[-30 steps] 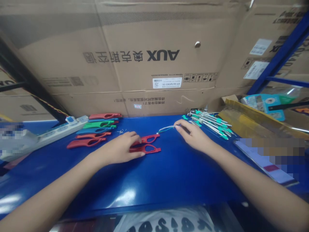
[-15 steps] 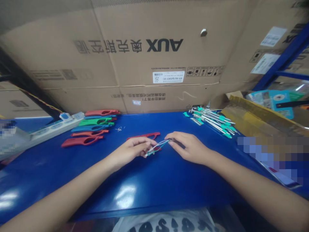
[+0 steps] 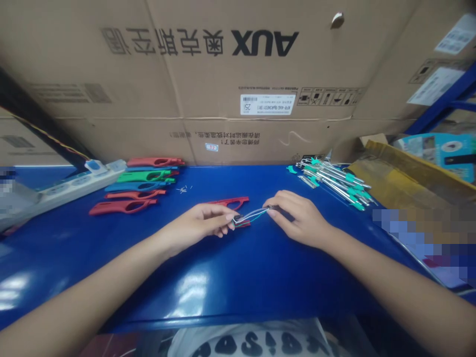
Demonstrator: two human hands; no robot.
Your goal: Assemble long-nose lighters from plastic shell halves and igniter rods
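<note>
Both bare forearms reach in over the blue tabletop (image 3: pixel 208 282) from the near corners, slanting inward so that the two hands meet near the middle, a short gap between them. The left hand (image 3: pixel 203 223) lies with its thumb along the near side and its fingers curled, the tips closed on one end of a few thin white and green wires (image 3: pixel 253 216), where a small dark piece shows at the thumb. The right hand (image 3: pixel 297 215) faces it, back of the hand uppermost and wrist nearly straight, thumb and forefinger pinching the other end of the wires, with something dark partly hidden in the grip. The wires bow slightly across the gap; whether either hand rests on the tabletop, I cannot tell from here. Just beyond the left fingers lies a red handle shell (image 3: pixel 238 201), and a second red piece (image 3: pixel 243 224) peeks out below the wires, mostly covered. Off to the left, red, blue, green and orange lighter handles (image 3: pixel 147 177) lie in a row beside a white power strip (image 3: pixel 80 184), near some tiny white pins (image 3: pixel 182 190). To the right, metal rods with green parts (image 3: pixel 338 184) lie heaped
</note>
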